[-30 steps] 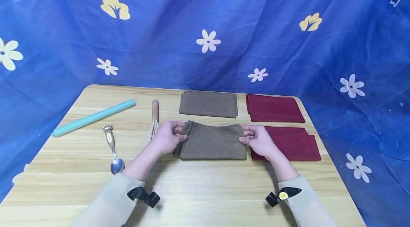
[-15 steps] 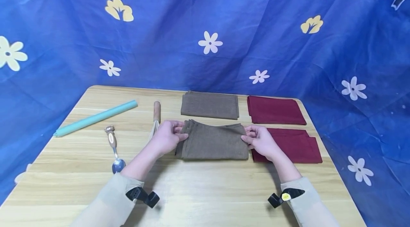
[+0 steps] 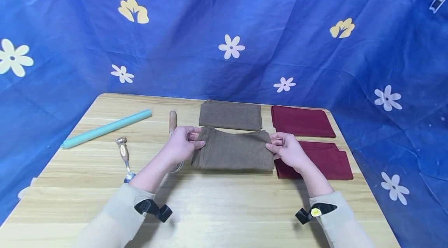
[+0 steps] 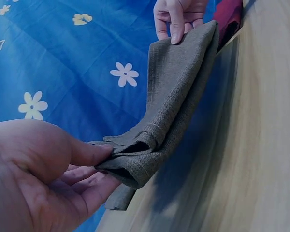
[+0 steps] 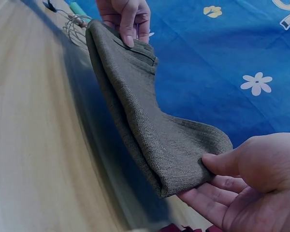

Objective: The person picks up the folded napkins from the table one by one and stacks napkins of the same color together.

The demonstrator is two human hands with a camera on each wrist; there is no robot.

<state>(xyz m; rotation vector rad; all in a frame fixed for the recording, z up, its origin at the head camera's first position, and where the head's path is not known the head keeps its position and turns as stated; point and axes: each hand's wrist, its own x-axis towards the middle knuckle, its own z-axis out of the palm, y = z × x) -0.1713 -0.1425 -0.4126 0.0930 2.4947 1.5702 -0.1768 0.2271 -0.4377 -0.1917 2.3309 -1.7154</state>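
Observation:
A folded grey-brown cloth [image 3: 234,151] hangs between my two hands just above the table, its upper edge sagging in the middle. My left hand [image 3: 180,145] pinches its left end, thumb on the near face and fingers behind. The right hand [image 3: 288,151] pinches the opposite end in the same way. In the left wrist view, the layered folds of the cloth [image 4: 169,96] show at the pinched end. The right wrist view shows the cloth [image 5: 140,121] bent near the right thumb. Behind it lies a second folded grey-brown cloth [image 3: 231,115].
Two folded dark red cloths [image 3: 302,121] lie at the right, the nearer one partly behind my right hand. At the left are a whisk [image 3: 173,121], a spoon [image 3: 124,152] and a turquoise rod [image 3: 108,128]. A blue flowered curtain [image 3: 175,65] backs the wooden table [image 3: 224,209].
Both hands have lifted the grey-brown cloth a little and moved it slightly away from me. The head view has shifted slightly, and my left arm covers more of the spoon.

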